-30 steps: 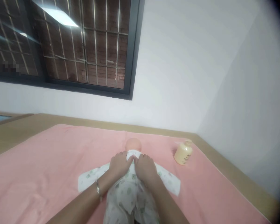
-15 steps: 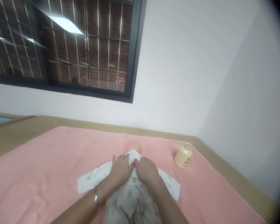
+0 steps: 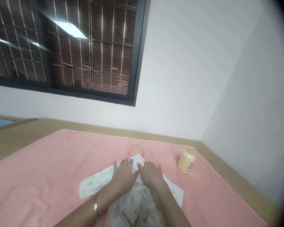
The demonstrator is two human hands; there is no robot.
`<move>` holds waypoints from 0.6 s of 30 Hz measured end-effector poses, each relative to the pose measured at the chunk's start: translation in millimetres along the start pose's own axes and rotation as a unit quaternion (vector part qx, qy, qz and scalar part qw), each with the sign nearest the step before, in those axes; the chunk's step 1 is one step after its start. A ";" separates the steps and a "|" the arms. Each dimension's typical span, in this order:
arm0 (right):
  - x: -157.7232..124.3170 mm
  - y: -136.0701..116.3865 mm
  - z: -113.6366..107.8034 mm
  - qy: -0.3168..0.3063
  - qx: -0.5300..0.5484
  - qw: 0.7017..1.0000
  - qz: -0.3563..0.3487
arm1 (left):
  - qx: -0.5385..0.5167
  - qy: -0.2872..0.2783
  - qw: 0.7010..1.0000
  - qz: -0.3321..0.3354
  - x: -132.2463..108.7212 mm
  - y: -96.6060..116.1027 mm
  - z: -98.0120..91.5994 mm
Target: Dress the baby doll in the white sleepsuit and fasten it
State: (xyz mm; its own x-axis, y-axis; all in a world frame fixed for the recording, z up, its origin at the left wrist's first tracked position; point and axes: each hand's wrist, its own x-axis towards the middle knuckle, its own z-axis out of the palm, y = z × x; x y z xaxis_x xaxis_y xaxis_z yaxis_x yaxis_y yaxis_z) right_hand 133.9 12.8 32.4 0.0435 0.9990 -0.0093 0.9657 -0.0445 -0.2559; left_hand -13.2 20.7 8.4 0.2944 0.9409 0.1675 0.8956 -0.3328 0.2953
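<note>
A baby doll lies on its back in the middle, its bald head (image 3: 136,150) pointing away from me. White baby clothes (image 3: 132,201) with small green prints cover its body, and both sleeves spread out sideways. My left hand (image 3: 123,175) lies on the upper chest of the clothes, fingers stretched out. On the other side of the chest rests my right hand (image 3: 151,174), fingers extended too, its thumb close to the left thumb. The doll's face and the cloth under my palms are hidden.
A pink sheet (image 3: 49,164) covers the wooden-edged table (image 3: 246,183). To the right stands a cream pump bottle (image 3: 186,161). Behind are a white wall (image 3: 180,69) and a dark-framed window (image 3: 134,63) with bars.
My fingers, earlier bent at the collar, now lie flatter on the chest, and the hands have drawn slightly toward me. The view has tilted up a little.
</note>
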 end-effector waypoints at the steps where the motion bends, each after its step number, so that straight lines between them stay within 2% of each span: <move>1: -4.8 -1.6 -1.2 0.007 -0.014 1.000 -0.006 | -0.028 -0.014 1.000 0.002 3.0 -3.8 -4.0; 3: -11.5 -4.5 -2.7 0.014 -0.022 0.999 -0.021 | -0.076 -0.035 0.997 0.000 8.5 -10.1 -10.0; 5: -11.3 -5.3 -2.2 0.014 -0.009 1.000 -0.024 | -0.085 -0.033 0.996 -0.018 10.8 -11.6 -11.1; 8: 1.0 -0.3 1.1 0.007 0.022 1.000 0.000 | -0.016 0.010 0.999 -0.035 6.1 -3.9 -4.6; 13: 16.4 9.2 2.0 -0.035 0.080 0.996 0.008 | 0.080 0.060 0.995 0.006 -6.3 9.4 4.8; 15: 11.2 6.9 -1.6 -0.032 0.067 0.997 -0.004 | 0.075 0.057 0.995 0.013 -4.0 6.6 3.5; 18: -3.1 -0.4 -9.0 -0.019 0.031 0.998 -0.044 | 0.012 0.034 0.999 0.022 7.7 -5.0 -0.7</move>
State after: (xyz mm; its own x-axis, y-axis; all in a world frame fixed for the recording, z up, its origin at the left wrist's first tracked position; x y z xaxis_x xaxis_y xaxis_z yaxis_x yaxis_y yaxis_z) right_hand 135.7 9.7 41.2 -0.0521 0.9984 -0.0209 0.9474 0.0428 -0.3171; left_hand -15.6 29.6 8.9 0.3109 0.9185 0.2444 0.8902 -0.3714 0.2637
